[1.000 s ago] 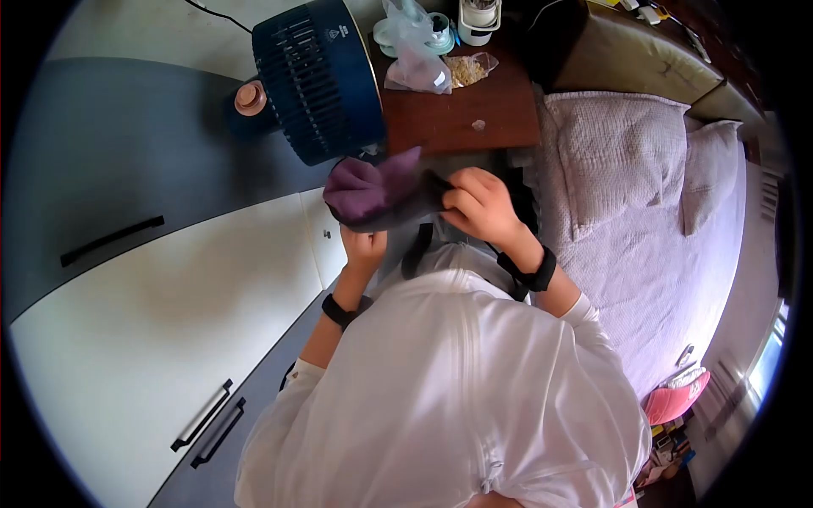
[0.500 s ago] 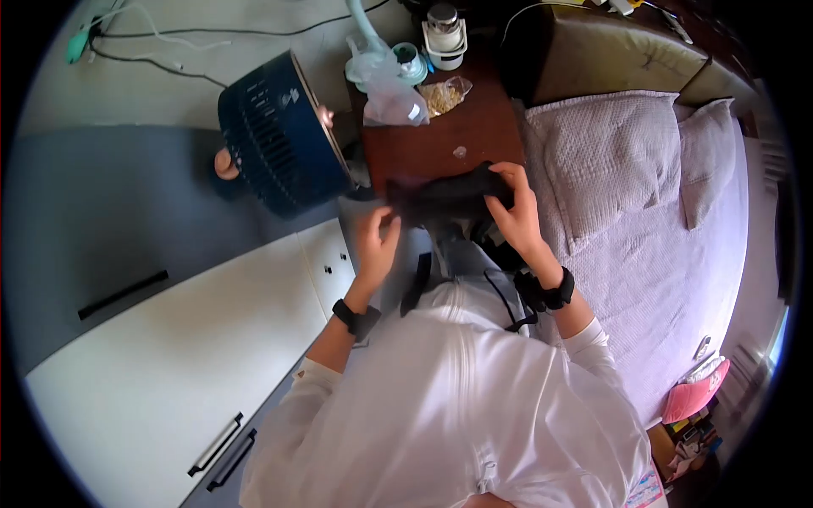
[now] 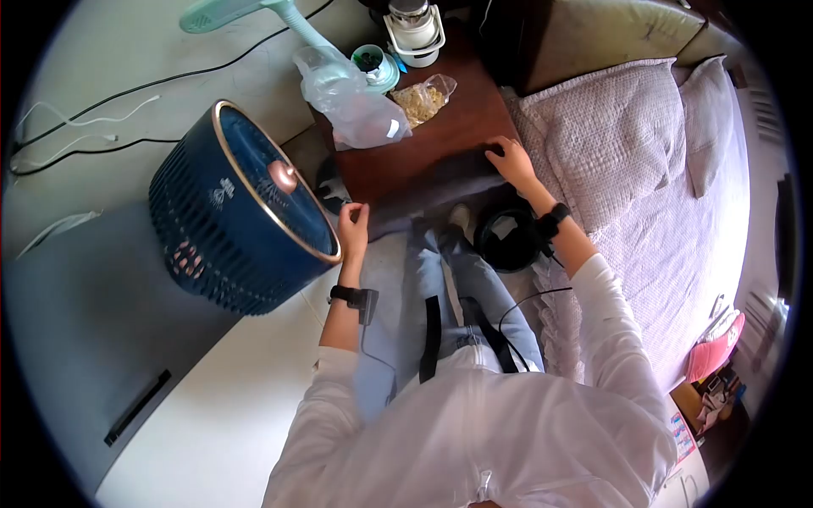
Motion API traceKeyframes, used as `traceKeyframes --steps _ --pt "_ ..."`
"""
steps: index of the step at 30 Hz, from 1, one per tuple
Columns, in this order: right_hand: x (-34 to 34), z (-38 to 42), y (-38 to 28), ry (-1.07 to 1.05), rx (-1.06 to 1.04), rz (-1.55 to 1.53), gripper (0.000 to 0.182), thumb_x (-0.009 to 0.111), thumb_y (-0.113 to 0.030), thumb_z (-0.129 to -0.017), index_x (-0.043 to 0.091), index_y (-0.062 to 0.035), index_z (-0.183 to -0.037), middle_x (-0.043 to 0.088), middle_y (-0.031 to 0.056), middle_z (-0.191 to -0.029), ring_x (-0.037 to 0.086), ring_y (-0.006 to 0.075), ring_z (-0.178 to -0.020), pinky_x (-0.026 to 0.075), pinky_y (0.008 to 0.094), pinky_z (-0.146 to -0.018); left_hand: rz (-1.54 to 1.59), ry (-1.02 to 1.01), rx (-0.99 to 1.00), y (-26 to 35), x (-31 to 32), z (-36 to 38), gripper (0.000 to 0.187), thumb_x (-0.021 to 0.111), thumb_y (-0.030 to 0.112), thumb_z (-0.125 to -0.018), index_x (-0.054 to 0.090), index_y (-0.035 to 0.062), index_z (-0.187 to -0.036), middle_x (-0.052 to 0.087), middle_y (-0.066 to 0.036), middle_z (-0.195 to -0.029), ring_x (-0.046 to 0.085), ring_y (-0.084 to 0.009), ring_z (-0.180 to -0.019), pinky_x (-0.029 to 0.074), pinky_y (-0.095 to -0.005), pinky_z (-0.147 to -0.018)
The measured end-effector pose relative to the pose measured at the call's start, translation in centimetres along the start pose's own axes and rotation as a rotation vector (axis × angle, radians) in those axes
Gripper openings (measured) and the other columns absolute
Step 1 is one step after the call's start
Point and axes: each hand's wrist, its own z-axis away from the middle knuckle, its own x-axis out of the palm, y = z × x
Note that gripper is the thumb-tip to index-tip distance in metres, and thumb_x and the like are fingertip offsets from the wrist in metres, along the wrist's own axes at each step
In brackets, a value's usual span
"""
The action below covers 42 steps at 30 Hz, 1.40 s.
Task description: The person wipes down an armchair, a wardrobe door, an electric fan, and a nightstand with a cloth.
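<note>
A dark grey cloth (image 3: pixel 436 188) stretches between my hands along the near edge of the brown bedside table (image 3: pixel 461 110), blurred by motion. My left hand (image 3: pixel 353 227) pinches its left end, low by the table's near left corner. At the other end, beside the bed, my right hand (image 3: pixel 513 165) grips the cloth between thumb and fingers. On the table lie a crumpled clear plastic bag (image 3: pixel 347 97) and a small bag of yellowish bits (image 3: pixel 423 100). A mint-green desk lamp (image 3: pixel 309 30) and a white lidded jar (image 3: pixel 415 34) stand behind them.
A large dark blue fan-like appliance (image 3: pixel 229 229) stands on the grey cabinet (image 3: pixel 76 313) at my left. To the right is a bed (image 3: pixel 627 271) with pillows (image 3: pixel 605 140). A black bin (image 3: pixel 506 241) sits on the floor by my feet. Cables (image 3: pixel 161 80) run along the wall.
The cloth, bunched between my hands before, is now spread out wider and flatter. My hands have moved apart, and the view has shifted, showing my legs and the bin.
</note>
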Motion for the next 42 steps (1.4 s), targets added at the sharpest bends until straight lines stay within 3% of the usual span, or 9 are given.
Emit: traceKeyframes --steps 3,4,7,13,18,21,30,33,42 --pt "3.5 -0.1 -0.1 0.267 -0.192 0.269 0.049 0.074 -0.026 -0.076 0.060 -0.0169 -0.121 0.049 0.0167 -0.127 0.053 0.0363 -0.112 0.046 0.0438 -0.091 -0.033 0.223 0.026 -1.7 3.1 -2.1 0.037 0.066 0.018 -0.089 0.055 0.0027 -0.120 0.059 -0.019 -0.112 0.057 -0.0294 -0.101 0.044 -0.0382 -0.090" --pt "4.5 -0.1 -0.4 0.267 -0.244 0.328 0.054 0.076 -0.026 -0.074 0.058 -0.0173 -0.124 0.043 0.0155 -0.133 0.048 0.0377 -0.118 0.044 0.0470 -0.094 -0.208 0.207 0.054 -1.7 4.0 -2.3 0.056 0.068 0.018 -0.085 0.045 0.0066 -0.135 0.049 -0.024 -0.128 0.050 -0.0403 -0.115 0.040 -0.0448 -0.098" --pt "6.5 -1.5 -1.6 0.114 -0.212 0.082 0.064 0.076 -0.027 -0.074 0.050 -0.0184 -0.132 0.048 0.0165 -0.128 0.054 0.0363 -0.110 0.048 0.0437 -0.089 -0.490 0.069 0.291 0.3 6.1 -0.9 0.069 0.071 0.018 -0.080 0.041 0.0134 -0.142 0.041 -0.022 -0.141 0.037 -0.0485 -0.129 0.033 -0.0530 -0.106" --pt "6.3 -8.2 -5.6 0.016 -0.061 -0.008 0.072 0.071 -0.036 -0.078 0.038 -0.0195 -0.139 0.063 0.0169 -0.108 0.060 0.0365 -0.102 0.049 0.0434 -0.085 -0.759 -0.240 0.318 -1.1 8.7 2.3 0.083 0.076 0.020 -0.076 0.034 0.0206 -0.148 0.030 -0.013 -0.152 0.027 -0.0512 -0.135 0.029 -0.0606 -0.107" --pt "7.9 -11.6 -5.0 0.076 -0.073 0.187 0.036 0.071 -0.035 -0.079 0.064 -0.0084 -0.102 0.065 0.0132 -0.094 0.064 0.0320 -0.091 0.050 0.0408 -0.077 -0.723 -0.253 0.344 -1.9 8.1 1.5 0.084 0.077 0.016 -0.072 0.037 0.0203 -0.146 0.032 -0.011 -0.150 0.029 -0.0481 -0.135 0.031 -0.0582 -0.106" --pt "7.3 -12.5 -4.9 0.131 -0.141 0.135 0.026 0.070 -0.027 -0.079 0.065 -0.0051 -0.092 0.064 0.0127 -0.091 0.064 0.0303 -0.088 0.050 0.0410 -0.075 -0.746 -0.328 0.366 -2.3 7.3 0.6 0.082 0.077 0.016 -0.072 0.039 0.0201 -0.145 0.033 -0.011 -0.150 0.030 -0.0477 -0.134 0.031 -0.0577 -0.106" --pt "1.8 -12.8 -6.3 0.258 -0.424 -0.131 0.012 0.067 -0.011 -0.081 0.064 -0.0037 -0.090 0.065 0.0117 -0.089 0.065 0.0278 -0.078 0.051 0.0342 -0.070 -0.728 -0.327 0.293 -1.9 7.9 0.8 0.084 0.077 0.014 -0.070 0.040 0.0208 -0.144 0.031 -0.009 -0.151 0.025 -0.0487 -0.137 0.033 -0.0633 -0.104" --pt "-0.1 -13.4 -6.6 0.211 -0.348 -0.233 0.018 0.064 -0.020 -0.083 0.064 -0.0028 -0.088 0.065 0.0158 -0.093 0.061 0.0370 -0.087 0.049 0.0419 -0.076 -0.773 -0.321 0.310 -2.5 8.2 1.0 0.087 0.077 0.016 -0.071 0.034 0.0217 -0.147 0.026 -0.010 -0.153 0.024 -0.0491 -0.138 0.031 -0.0634 -0.106" --pt "-4.3 -17.2 -7.9 0.347 -0.317 -0.155 0.015 0.064 -0.018 -0.080 0.066 -0.0043 -0.083 0.067 0.0157 -0.081 0.064 0.0355 -0.078 0.051 0.0403 -0.070 -0.832 -0.330 0.334 -2.9 8.2 1.0 0.089 0.075 0.017 -0.073 0.030 0.0218 -0.149 0.022 -0.010 -0.156 0.020 -0.0490 -0.139 0.030 -0.0612 -0.107"
